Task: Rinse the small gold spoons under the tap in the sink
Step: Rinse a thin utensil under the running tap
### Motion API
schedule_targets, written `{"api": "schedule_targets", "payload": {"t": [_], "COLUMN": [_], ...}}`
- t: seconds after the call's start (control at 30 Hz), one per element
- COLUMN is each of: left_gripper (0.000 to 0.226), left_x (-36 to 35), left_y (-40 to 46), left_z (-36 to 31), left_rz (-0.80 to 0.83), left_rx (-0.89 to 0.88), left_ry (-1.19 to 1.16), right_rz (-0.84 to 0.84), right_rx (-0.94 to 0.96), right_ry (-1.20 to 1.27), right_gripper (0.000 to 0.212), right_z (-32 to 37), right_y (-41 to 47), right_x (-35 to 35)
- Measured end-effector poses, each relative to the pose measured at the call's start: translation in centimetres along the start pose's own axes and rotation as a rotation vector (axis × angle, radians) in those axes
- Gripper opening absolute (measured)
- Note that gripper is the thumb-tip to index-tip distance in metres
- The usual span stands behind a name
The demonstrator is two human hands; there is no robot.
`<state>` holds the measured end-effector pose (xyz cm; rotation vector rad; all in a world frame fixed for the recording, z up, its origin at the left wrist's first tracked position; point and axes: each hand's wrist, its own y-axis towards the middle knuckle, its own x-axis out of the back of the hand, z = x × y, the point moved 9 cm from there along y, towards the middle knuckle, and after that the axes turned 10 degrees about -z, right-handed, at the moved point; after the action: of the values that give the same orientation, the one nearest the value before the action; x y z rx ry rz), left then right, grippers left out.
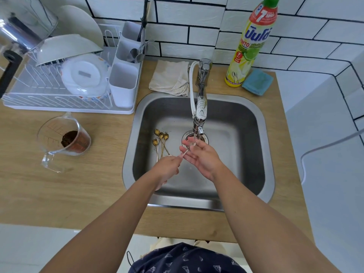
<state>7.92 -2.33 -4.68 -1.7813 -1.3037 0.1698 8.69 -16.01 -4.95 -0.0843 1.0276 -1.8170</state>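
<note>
Over the sink [264,134], left hand [167,168] pinches one spoon [188,148] by its handle, bowl under the tap [200,123] against the right hand [201,156]'s spread fingers; beyond, four gold spoons [160,142] lie unrinsed, apparently.

A folded cloth [169,77], a yellow detergent bottle [248,48], a blue sponge [257,81], 1 dish rack [59,99] and a glass jug [63,138] sit on the counter.

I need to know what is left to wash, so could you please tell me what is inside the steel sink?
Gold spoons lie left of the drain in the steel sink; their handle ends hide under the left hand.
</note>
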Motion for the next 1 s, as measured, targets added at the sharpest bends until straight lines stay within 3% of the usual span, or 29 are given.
{"api": "schedule_targets", "payload": {"t": [0.17, 0.27, 0.33, 0.43, 0.5, 0.67, 0.83, 1.0], "left_gripper": [0.038, 0.030, 0.033, 0.029, 0.030, 0.038, 0.038, 0.039], "left_x": [0.1, 0.4, 0.4, -0.6, -0.6, 0.3, 0.5, 0.3], "left_y": [-0.2, -0.4, -0.2, -0.6, -0.9, -0.6, -0.4, -0.2], "left_z": [-1.5, -2.5, -1.9, -0.3, -0.1, -0.3, -0.5, -0.3], "left_rz": [-0.087, -0.160, -0.091, 0.169, 0.225, 0.123, 0.065, 0.056], "left_rx": [-0.201, -0.288, -0.200, 0.092, 0.125, 0.048, -0.010, -0.020], "left_ry": [0.104, 0.239, 0.144, -0.196, -0.232, -0.034, 0.027, 0.034], "right_rz": [-0.176, -0.180, -0.088, -0.008, -0.027, -0.159, -0.128, -0.214], "right_rx": [0.145, 0.119, 0.059, 0.015, 0.005, 0.000, 0.120, 0.135], "right_ry": [-0.146, -0.110, -0.034, 0.035, 0.046, 0.031, -0.117, -0.146], "right_gripper": [0.014, 0.026, 0.026, 0.021, 0.021, 0.019, 0.009, 0.023], "right_z": [0.5, 0.3, 0.0, -0.1, -0.1, -0.8, -0.5, 0.1], "right_y": [0.6, 0.9, 0.7, 0.4, 0.4, 0.8, 0.4, 0.7], "right_x": [1.6, 1.6, 0.9, 0.2, 0.4, 1.5, 1.0, 1.3]}}
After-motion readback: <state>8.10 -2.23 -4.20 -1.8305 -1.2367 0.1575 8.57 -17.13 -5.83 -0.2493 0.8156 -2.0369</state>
